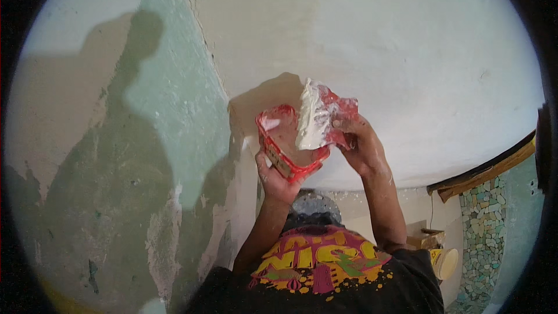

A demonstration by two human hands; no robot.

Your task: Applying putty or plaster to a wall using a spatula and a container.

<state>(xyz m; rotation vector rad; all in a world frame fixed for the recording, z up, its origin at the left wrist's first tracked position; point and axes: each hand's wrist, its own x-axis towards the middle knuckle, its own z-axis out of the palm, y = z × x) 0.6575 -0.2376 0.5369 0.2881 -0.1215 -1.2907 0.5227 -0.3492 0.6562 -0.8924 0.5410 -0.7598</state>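
My left hand (276,180) grips a red rectangular plastic tub (296,168) from beneath, tilted, with some white smears inside and a thin coat on its bottom. My right hand (354,139) holds a red flat spreader (343,107), its left edge thickly loaded with creamy white paste (311,113). The spreader is over the right part of the tub; whether they touch I cannot tell. White smears mark my fingers and right forearm.
A cracked, patchy green and off-white wall (145,157) fills the left, with shadows on it. A pale smooth surface (418,64) spans the upper right. Lower right are a wooden beam (476,177), a pebble-mosaic strip (482,238), a cream bucket (444,264) and a box (421,240).
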